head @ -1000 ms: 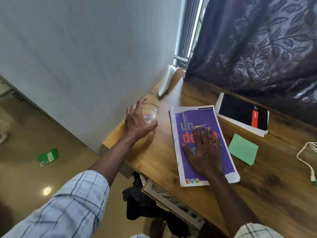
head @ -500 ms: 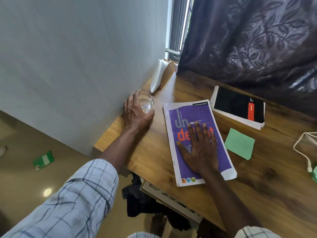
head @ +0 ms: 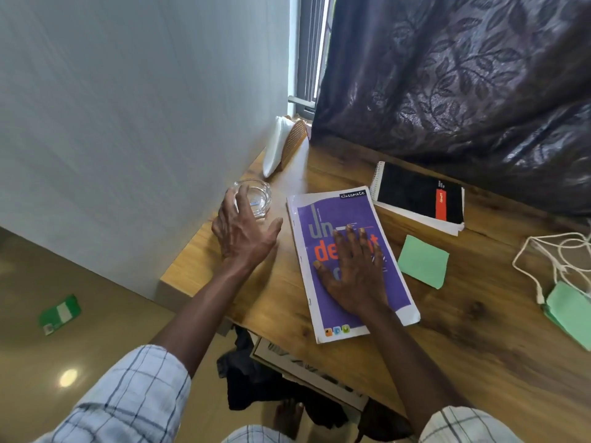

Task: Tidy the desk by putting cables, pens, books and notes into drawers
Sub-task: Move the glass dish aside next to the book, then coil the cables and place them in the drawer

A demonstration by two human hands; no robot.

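The left hand (head: 244, 233) is open, fingers spread at a round clear glass dish (head: 257, 196); contact is unclear. The right hand (head: 351, 273) presses flat on the glossy purple book (head: 339, 209), which lies on the wooden tabletop (head: 463, 330).

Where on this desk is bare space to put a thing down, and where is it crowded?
Bare wood: the near part of the desk, below the green note and right of the purple notebook. Crowded: the right edge, with white cable and green pads.
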